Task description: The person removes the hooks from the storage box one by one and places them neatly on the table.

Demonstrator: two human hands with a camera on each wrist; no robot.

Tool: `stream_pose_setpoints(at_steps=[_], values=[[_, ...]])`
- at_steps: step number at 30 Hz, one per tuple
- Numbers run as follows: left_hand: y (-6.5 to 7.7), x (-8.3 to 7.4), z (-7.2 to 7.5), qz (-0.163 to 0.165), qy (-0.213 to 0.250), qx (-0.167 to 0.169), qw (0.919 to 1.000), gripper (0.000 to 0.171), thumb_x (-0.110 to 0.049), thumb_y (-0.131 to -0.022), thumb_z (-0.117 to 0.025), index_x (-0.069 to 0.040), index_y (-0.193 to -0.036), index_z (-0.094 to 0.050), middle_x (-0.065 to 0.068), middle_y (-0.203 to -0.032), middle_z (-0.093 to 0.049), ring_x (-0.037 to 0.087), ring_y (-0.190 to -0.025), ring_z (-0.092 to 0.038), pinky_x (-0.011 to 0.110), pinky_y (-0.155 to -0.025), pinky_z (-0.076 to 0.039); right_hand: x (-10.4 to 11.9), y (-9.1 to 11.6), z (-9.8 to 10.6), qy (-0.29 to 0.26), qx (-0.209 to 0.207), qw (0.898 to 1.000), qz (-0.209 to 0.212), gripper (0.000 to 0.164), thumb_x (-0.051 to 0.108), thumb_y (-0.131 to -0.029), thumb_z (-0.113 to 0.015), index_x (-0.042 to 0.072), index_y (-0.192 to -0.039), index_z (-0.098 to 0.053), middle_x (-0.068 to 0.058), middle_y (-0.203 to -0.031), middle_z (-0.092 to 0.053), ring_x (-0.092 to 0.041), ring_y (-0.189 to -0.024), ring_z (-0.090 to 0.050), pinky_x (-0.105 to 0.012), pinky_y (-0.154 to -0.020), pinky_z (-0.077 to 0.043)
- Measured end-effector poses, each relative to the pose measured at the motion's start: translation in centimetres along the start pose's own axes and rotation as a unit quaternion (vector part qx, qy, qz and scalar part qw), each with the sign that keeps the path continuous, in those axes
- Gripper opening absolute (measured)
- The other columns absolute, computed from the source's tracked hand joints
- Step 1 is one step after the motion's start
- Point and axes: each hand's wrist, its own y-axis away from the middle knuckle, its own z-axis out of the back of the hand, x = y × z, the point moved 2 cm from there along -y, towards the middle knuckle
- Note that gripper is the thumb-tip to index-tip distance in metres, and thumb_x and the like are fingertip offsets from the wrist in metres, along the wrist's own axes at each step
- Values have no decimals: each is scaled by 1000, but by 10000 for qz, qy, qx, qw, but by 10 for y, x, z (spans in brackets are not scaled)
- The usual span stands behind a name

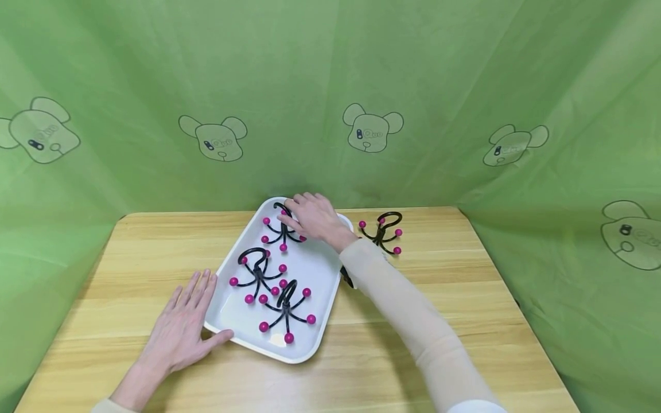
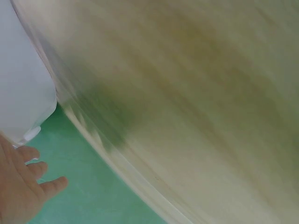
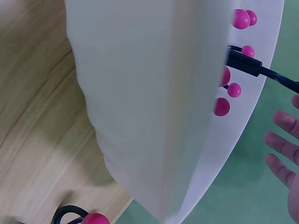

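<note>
Three black claw-shaped massagers with pink ball tips and hooked handles lie in a white tray (image 1: 317, 269). The far massager (image 1: 283, 229) is partly covered by my right hand (image 1: 312, 217), which reaches over the tray's far end. In the right wrist view, the fingers (image 3: 282, 144) of that hand are extended and spread beside the massager's handle (image 3: 280, 78). The middle massager (image 1: 258, 274) and the near massager (image 1: 286, 308) lie close together. My left hand (image 1: 181, 330) rests flat against the tray's left side, fingers straight, thumb at the near rim.
Another massager (image 1: 380, 234) lies on the wooden table (image 1: 465, 304), right of the tray, behind my right forearm. Green curtain (image 1: 310, 86) with mouse-head prints hangs close behind the tray and along both sides. My right sleeve (image 3: 140, 93) blocks much of the right wrist view.
</note>
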Motion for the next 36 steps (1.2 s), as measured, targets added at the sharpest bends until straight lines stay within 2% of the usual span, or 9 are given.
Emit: stream_pose_setpoints(at_steps=[6, 11, 14, 16, 26, 36], values=[[0, 0, 0, -6, -7, -4, 10000, 112, -78, -76, -55, -7, -155, -20, 11, -164, -17, 36, -148, -25, 57, -116, -28, 1, -2, 0, 56, -32, 9999, -87, 56, 57, -101, -25, 22, -133, -55, -4, -121, -65, -24, -112, -61, -40, -96, -52], [0, -1, 0, 1, 16, 14, 10000, 111, -77, -77, -54, -7, -155, -19, 10, -164, -15, 36, -149, -24, 55, -120, -22, -1, -2, -1, 48, -154, 9998, -110, 53, 55, -102, -27, 24, -129, -59, -3, -115, -67, -22, -105, -63, -39, -91, -54], [0, 0, 0, -6, 3, 6, 10000, 111, -78, -76, -54, -7, -155, -19, 10, -164, -15, 35, -149, -24, 56, -119, -23, -2, -1, 0, 104, -206, 9997, -70, 52, 55, -102, -27, 24, -127, -60, -2, -113, -67, -21, -102, -63, -37, -88, -55], [0, 0, -1, -12, -6, -3, 10000, 112, -78, -76, -54, -7, -155, -20, 10, -164, -15, 35, -149, -24, 57, -116, -27, -2, 0, 0, 117, -233, 9997, -34, 52, 55, -102, -27, 25, -126, -61, -2, -112, -68, -21, -101, -63, -36, -87, -55], [0, 0, 0, 4, -4, 3, 10000, 112, -78, -76, -55, -7, -155, -20, 13, -163, -20, 35, -149, -25, 58, -115, -29, -5, 5, 1, 151, -257, 9996, -32, 49, 52, -102, -32, 24, -130, -60, -4, -120, -67, -22, -109, -62, -39, -95, -53], [0, 0, 0, -10, -14, 6, 10000, 112, -78, -76, -55, -7, -155, -20, 13, -163, -20, 35, -149, -24, 57, -116, -29, -11, 16, 7, 278, -547, 9979, 192, 46, 50, -103, -32, 23, -124, -63, -1, -110, -66, -21, -102, -63, -37, -89, -54]])
